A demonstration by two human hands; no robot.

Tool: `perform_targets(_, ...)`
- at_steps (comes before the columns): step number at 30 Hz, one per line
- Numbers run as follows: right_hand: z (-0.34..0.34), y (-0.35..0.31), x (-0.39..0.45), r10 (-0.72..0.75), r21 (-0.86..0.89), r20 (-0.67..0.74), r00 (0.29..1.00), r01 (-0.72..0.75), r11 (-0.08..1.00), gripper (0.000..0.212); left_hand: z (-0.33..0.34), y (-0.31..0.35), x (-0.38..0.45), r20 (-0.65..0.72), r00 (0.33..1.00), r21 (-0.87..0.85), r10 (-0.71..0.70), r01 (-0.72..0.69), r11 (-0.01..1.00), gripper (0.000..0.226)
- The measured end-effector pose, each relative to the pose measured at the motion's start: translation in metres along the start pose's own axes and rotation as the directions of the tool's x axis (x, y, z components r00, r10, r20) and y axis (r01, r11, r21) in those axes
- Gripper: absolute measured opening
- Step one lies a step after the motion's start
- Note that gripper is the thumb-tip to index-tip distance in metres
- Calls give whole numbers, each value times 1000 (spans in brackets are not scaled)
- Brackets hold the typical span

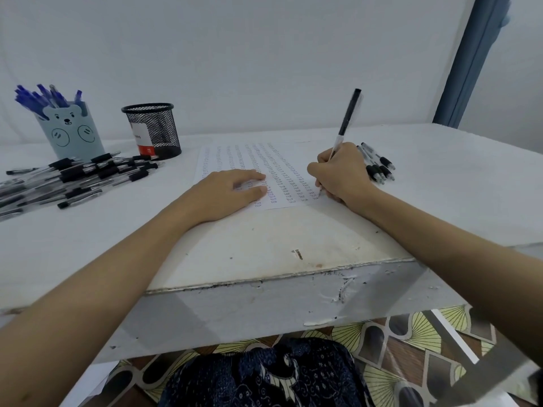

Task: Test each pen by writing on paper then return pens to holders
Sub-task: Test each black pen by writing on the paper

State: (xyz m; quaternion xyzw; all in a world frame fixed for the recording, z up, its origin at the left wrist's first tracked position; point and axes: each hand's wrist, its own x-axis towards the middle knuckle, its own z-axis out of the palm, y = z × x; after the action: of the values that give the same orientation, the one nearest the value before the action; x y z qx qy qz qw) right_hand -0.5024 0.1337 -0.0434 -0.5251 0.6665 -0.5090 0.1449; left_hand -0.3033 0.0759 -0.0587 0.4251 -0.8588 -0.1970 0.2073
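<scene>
Right hand grips pen (tip on paper) | left hand flat, pressing paper's near-left part.

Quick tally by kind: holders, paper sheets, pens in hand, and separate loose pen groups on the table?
Holders: 2, the bear holder and the mesh holder
Paper sheets: 1, the paper
Pens in hand: 1, the black pen in the right hand
Loose pen groups: 2, the left pile and the right cluster
Total: 6
</scene>
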Motion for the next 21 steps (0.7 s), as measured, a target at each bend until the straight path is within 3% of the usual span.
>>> perform_targets(5, -9, -8, 1, 185, 281, 59, 981, -194, 940, 32, 0, 0, -1, 3, 1000, -11, -3, 3, 1000, 39)
perform_targets(14, -13, -11, 0, 220, 365, 137, 966, -256, 895, 24, 0, 1, -2, -3, 1000, -2, -3, 3, 1000, 39)
perform_targets(21, -16, -11, 2, 238, 399, 190, 953, -296, 868, 31, -1, 2, -2, 0, 1000, 18, 8, -8, 1000, 41)
